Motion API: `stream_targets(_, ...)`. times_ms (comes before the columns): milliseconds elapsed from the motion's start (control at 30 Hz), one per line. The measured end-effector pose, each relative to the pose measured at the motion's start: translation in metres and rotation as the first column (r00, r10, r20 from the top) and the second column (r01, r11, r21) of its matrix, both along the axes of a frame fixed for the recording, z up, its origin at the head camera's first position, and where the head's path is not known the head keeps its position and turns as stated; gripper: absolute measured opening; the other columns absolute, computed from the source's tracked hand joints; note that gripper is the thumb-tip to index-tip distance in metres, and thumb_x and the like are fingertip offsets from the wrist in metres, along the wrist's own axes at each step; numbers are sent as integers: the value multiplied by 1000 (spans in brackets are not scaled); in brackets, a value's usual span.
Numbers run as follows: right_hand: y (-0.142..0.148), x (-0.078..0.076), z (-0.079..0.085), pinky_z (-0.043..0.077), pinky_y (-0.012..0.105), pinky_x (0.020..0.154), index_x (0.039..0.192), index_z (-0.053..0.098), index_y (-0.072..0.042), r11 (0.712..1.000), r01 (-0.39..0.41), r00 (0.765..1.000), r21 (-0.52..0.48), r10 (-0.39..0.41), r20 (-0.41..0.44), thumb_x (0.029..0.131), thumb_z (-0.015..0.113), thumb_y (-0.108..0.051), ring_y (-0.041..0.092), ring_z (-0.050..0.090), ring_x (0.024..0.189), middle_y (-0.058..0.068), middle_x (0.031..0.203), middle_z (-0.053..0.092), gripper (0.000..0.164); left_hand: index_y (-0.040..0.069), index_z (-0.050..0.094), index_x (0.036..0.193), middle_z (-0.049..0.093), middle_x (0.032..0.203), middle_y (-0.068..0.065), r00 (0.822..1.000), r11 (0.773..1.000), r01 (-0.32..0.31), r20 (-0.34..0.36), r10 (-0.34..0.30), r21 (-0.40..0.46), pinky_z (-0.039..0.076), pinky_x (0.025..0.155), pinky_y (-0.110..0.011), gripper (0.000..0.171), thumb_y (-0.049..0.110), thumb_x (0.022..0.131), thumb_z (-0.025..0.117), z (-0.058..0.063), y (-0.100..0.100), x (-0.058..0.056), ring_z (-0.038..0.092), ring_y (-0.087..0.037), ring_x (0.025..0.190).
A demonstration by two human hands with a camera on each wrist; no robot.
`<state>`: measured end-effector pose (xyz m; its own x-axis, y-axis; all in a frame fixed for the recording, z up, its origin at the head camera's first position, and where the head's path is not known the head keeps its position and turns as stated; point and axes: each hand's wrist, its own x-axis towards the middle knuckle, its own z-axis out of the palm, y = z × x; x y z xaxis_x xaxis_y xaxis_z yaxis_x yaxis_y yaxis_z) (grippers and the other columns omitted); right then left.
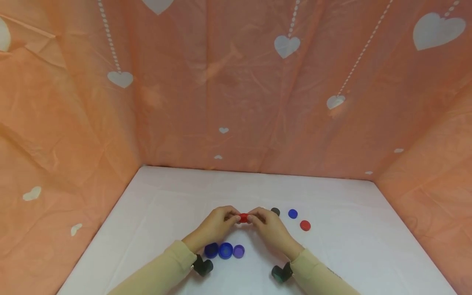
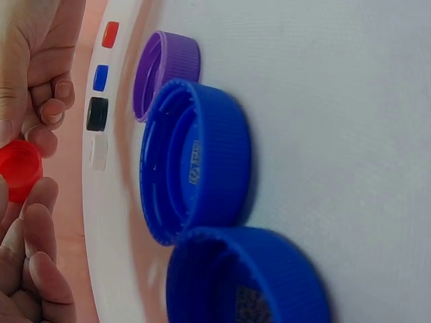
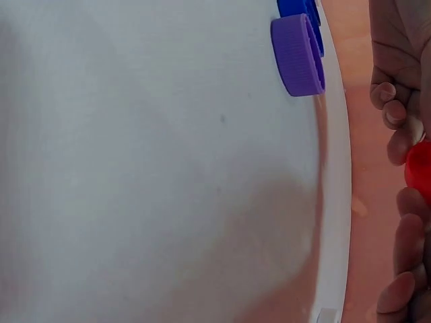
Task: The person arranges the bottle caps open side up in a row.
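Note:
Both hands meet over the white table, each pinching one side of a red bottle cap (image 1: 243,218) between thumb and fingers. The left hand (image 1: 215,223) comes in from the left, and the right hand (image 1: 272,229) from the right. Seen from the left wrist, the red cap (image 2: 20,169) has its hollow side showing, with fingers of both hands around it. Below the hands, two blue caps (image 1: 225,250) and a purple cap (image 1: 239,251) lie hollow side up in a row. The leftmost blue cap (image 1: 211,250) is close to the left wrist.
Beyond the right hand lie a black cap (image 1: 275,211), a small blue cap (image 1: 293,214) and another red cap (image 1: 305,225). A white cap (image 2: 99,151) shows beside the black one in the left wrist view. Orange curtains (image 1: 236,102) with white hearts enclose the table (image 1: 177,192).

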<state>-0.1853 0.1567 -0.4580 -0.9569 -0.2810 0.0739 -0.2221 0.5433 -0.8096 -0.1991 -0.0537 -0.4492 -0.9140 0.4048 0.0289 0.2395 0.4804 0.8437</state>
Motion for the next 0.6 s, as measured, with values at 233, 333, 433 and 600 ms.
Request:
stream_targets(233, 1, 0, -1, 50, 30, 76, 103, 67, -26, 1000, 3, 1000, 8, -3, -11, 97, 56, -38, 14, 57, 88, -12, 94, 65, 16, 17, 68, 98, 67, 89, 1, 1000, 1000, -8, -2, 8, 2, 46, 70, -31, 11, 25, 97, 60, -2, 0, 1, 56, -13, 78)
stream_targets(333, 2, 0, -2, 50, 30, 78, 103, 67, -27, 1000, 6, 1000, 6, -6, -15, 97, 57, -37, 13, 58, 89, -13, 94, 66, 15, 18, 68, 99, 67, 90, 1, 1000, 1000, -14, -1, 14, 3, 46, 70, -32, 10, 25, 97, 60, -1, 0, 2, 56, -13, 78)
stream_targets(433, 2, 1, -2, 50, 30, 78, 105, 66, -27, 1000, 14, 1000, 9, -14, -11, 97, 58, -35, 12, 59, 89, -13, 95, 65, 14, 18, 67, 100, 67, 89, 2, 1000, 1000, -14, -3, 14, 3, 46, 69, -32, 9, 24, 97, 61, 0, 0, 3, 56, -13, 77)
stream_targets(600, 2, 3, -1, 51, 28, 77, 109, 64, -27, 1000, 15, 1000, 9, -16, 15, 97, 60, -31, 12, 60, 88, -13, 95, 66, 14, 16, 65, 102, 68, 88, 0, 1000, 1000, -19, -3, 19, 13, 47, 70, -32, 9, 21, 96, 62, 0, 1, 5, 59, -13, 77)
